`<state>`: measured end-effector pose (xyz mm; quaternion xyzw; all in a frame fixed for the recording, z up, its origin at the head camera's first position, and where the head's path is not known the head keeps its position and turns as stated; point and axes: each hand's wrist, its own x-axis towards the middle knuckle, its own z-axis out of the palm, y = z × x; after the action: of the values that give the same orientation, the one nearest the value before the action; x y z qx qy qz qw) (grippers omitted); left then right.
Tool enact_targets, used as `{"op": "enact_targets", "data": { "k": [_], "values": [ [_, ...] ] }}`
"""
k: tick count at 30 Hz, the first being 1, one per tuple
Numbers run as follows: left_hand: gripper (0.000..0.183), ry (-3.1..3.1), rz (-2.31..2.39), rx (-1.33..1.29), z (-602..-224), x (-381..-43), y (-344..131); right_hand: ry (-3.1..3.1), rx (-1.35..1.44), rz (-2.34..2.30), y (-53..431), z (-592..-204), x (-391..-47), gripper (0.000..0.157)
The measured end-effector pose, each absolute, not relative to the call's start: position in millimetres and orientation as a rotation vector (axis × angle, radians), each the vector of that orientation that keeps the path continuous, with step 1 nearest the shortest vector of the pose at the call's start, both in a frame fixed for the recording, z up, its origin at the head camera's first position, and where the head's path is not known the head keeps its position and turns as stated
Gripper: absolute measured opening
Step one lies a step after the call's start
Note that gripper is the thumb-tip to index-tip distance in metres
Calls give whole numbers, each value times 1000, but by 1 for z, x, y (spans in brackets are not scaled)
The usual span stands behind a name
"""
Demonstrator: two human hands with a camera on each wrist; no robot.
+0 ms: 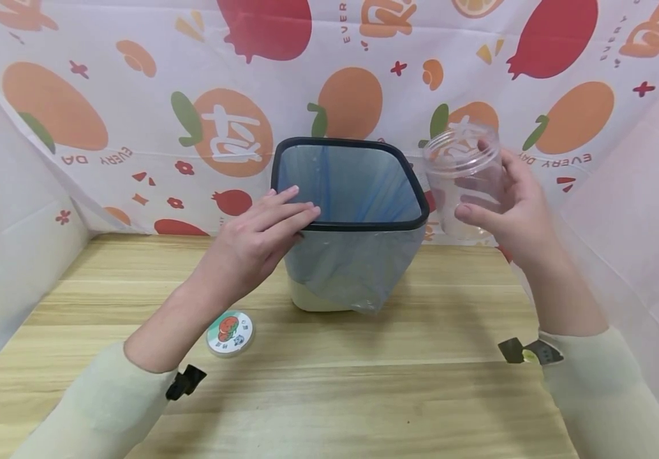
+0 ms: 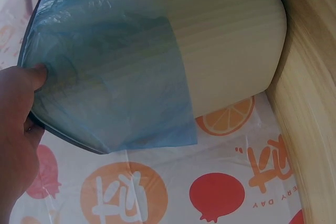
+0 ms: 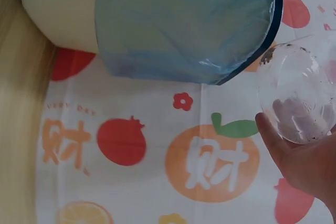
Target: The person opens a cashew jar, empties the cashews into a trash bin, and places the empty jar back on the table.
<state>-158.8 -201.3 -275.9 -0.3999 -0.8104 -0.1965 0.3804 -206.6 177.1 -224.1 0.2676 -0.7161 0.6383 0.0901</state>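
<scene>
A cream trash bin (image 1: pixel 313 298) with a black rim stands on the table, lined with a translucent bluish bag (image 2: pixel 121 72) that folds down over its outside. At the rim's near left corner, my left hand (image 1: pixel 260 233) grips the edge, fingers over the top and thumb (image 2: pixel 38 76) against the outer bag. To the right of the bin, my right hand (image 1: pixel 515 210) holds a clear plastic jar (image 1: pixel 450 191) in the air, thumb on the near side. The jar's mouth is uncovered and tips toward the bin; some dark specks show on it in the right wrist view (image 3: pixel 299 93).
A round white and green lid (image 1: pixel 229 333) with a tomato-like picture lies on the wooden table (image 1: pixel 329 408), below the left forearm. Behind the bin hangs a fruit-printed cloth (image 1: pixel 300 102), and pale cloth walls stand on both sides.
</scene>
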Motion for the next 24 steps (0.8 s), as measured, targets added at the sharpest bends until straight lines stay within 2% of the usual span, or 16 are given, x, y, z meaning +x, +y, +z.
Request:
{"op": "enact_targets", "data": {
  "k": [10, 17, 24],
  "values": [
    [49, -2068, -496, -1020, -277, -160, -202, -1705, 935, 2298, 180, -265, -199, 78],
    [45, -2059, -498, -1016, -276, -160, -202, -1477, 923, 2478, 183, -291, -196, 90],
    [48, -2065, -508, -1021, -276, -160, -201, -1414, 904, 2530, 188, -315, -191, 85]
  ]
}}
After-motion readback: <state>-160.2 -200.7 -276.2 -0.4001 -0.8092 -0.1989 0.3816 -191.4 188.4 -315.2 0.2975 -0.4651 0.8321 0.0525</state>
